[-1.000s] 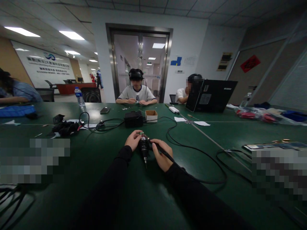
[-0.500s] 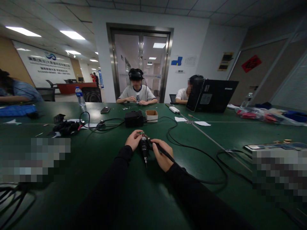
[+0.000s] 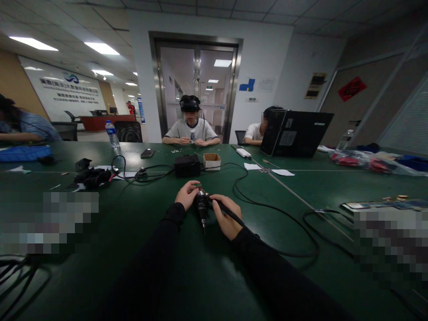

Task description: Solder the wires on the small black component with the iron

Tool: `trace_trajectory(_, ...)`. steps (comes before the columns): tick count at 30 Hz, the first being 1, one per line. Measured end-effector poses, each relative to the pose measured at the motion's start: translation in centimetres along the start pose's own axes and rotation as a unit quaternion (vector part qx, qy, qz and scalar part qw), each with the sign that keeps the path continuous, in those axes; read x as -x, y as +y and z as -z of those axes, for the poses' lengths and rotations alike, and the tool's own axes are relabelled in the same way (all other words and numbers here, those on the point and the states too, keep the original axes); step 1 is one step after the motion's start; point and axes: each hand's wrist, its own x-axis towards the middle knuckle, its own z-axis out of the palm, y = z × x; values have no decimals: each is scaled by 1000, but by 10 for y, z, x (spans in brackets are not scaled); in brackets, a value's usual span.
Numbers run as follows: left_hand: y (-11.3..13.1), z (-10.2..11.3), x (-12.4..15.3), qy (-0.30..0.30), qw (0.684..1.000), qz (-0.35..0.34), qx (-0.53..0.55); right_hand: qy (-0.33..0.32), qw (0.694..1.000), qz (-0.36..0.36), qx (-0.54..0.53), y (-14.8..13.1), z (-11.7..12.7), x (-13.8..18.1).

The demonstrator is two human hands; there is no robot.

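In front of me on the green table lies a black, ribbed cylindrical tool point(image 3: 202, 206), its thin metal tip pointing towards me. At its far end is a small green circuit board point(image 3: 199, 185) with a bit of red near it. My left hand point(image 3: 187, 195) is closed at that far end, fingertips on or right beside the board; the exact grip is too small to make out. My right hand point(image 3: 228, 216) holds a black soldering iron point(image 3: 230, 212) like a pen. The iron's tip points at the tool's far end; whether it touches is unclear.
Beyond my hands stand a black box point(image 3: 187, 166) and a small open carton point(image 3: 211, 162). A black cable point(image 3: 284, 208) loops across the table on the right. Dark gear with cords point(image 3: 93, 177) lies to the left. Two people sit opposite, one behind a black laptop point(image 3: 297, 134).
My hands, the iron and the black tool stay almost in place. The small green board looks slightly lower or tilted. The view has shifted very slightly.
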Motion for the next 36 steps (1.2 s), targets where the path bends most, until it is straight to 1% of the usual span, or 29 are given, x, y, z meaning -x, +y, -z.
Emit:
trace_trajectory(11,-1,0,-1,-4,1000,-1,-5,4,1000,8,1,0,-1,0)
trace_trajectory(18,-2,-1,-1,-1,1000,10,11,26,1000,2,16,1,0,0)
trace_trajectory(26,-5,1,-2,-8,1000,11,6,10,1000,-8,1,2,0,0)
trace_trajectory(36,-3,0,-2,-8,1000,5,-8,10,1000,-1,6,4,-1,0)
